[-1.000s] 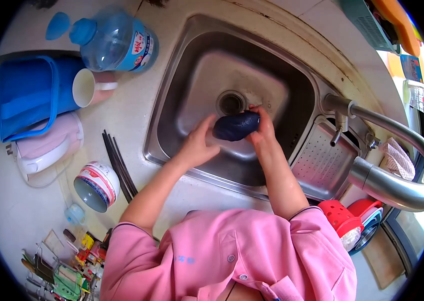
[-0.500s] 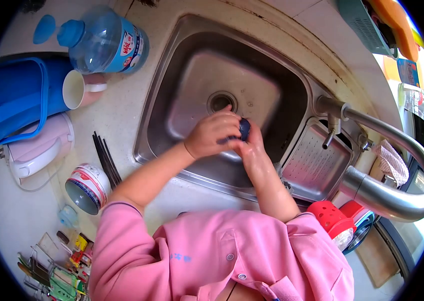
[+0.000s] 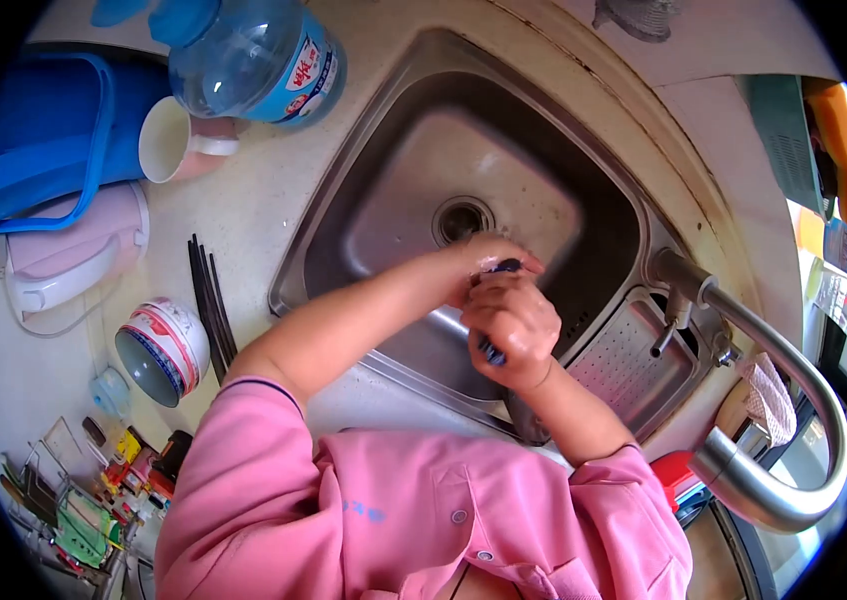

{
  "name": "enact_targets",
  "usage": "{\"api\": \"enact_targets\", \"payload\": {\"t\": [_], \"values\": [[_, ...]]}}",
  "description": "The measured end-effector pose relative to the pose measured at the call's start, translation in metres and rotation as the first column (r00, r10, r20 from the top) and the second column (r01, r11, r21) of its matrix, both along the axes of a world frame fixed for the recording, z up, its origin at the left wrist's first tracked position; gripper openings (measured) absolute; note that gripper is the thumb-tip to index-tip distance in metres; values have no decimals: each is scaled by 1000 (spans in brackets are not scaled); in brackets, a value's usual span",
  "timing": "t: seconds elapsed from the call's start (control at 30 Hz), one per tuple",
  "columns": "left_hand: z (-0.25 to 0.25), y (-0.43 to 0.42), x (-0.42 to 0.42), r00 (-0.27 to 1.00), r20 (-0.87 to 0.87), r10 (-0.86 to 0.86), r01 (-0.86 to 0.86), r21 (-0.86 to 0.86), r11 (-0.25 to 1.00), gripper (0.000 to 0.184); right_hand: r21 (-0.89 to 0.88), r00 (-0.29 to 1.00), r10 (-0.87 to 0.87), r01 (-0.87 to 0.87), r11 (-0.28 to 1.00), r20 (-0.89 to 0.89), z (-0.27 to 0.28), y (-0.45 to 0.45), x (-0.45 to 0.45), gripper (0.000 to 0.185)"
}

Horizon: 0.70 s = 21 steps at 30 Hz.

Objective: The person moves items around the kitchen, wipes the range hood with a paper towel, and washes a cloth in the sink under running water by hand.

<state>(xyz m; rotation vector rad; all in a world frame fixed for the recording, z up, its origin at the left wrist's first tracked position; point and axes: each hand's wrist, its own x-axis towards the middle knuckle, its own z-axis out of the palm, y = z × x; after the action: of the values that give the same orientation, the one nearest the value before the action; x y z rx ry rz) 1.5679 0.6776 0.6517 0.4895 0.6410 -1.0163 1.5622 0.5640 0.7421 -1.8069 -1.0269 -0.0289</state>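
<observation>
Over the front part of the steel sink (image 3: 423, 150), my two wet hands are close together around a small dark blue item (image 3: 492, 350), whose kind I cannot make out. My right hand (image 3: 515, 322) is closed round it in a fist, and part of the item shows below the fingers. Just behind, my left hand (image 3: 488, 262) is bent at the wrist and grips the item's upper end; my right hand partly covers its fingers. Beyond both hands, the drain (image 3: 463, 218) is visible in the sink floor.
Left of the sink are a large blue-capped bottle (image 3: 253, 65), a pale pink mug (image 3: 183, 140), a blue container (image 3: 53, 145), black chopsticks (image 3: 211, 305) and stacked bowls (image 3: 165, 350). At right, a curved faucet (image 3: 813, 390) arches beside a perforated drain tray (image 3: 633, 355).
My right hand has come over the front of my left, closing round the dark blue item. My left wrist has bent further. The view has shifted, so the faucet appears lower.
</observation>
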Motion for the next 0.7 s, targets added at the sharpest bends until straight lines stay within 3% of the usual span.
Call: {"api": "enact_targets", "payload": {"t": [0.13,0.27,0.33,0.4,0.5,0.57,0.6,0.63,0.67,0.7], "values": [[20,4,25,916,162,-368,342,170,924,20,-69,953,250,-241,968,173,-7,6,0,25],[18,-6,23,823,257,-506,385,402,831,16,-225,821,482,-429,875,307,-27,10,-3,20],[23,-9,28,594,266,-759,510,605,611,18,-321,732,587,-496,807,346,-39,12,-7,20],[15,-16,25,299,242,-923,530,762,372,19,-420,651,680,-542,728,339,-67,13,-20,19],[-46,-24,-2,652,176,-738,462,680,570,19,-391,690,663,-547,740,289,-78,18,-20,15],[-43,-10,-10,854,160,-495,406,390,827,19,-302,768,622,-562,770,155,-60,15,-19,9],[-41,-5,-16,924,112,-366,335,226,915,20,-187,880,473,-457,870,52,-54,12,-20,5],[-34,-2,-25,955,177,-238,201,202,959,21,-88,947,314,-319,944,-68,-48,10,-20,3],[-25,-8,-33,996,75,-42,35,103,994,21,-5,968,156,-160,987,-197,-42,8,-18,6],[-15,-14,-41,986,-51,156,-155,13,988,21,-36,852,-83,75,997,-516,-34,4,-14,7]]}}
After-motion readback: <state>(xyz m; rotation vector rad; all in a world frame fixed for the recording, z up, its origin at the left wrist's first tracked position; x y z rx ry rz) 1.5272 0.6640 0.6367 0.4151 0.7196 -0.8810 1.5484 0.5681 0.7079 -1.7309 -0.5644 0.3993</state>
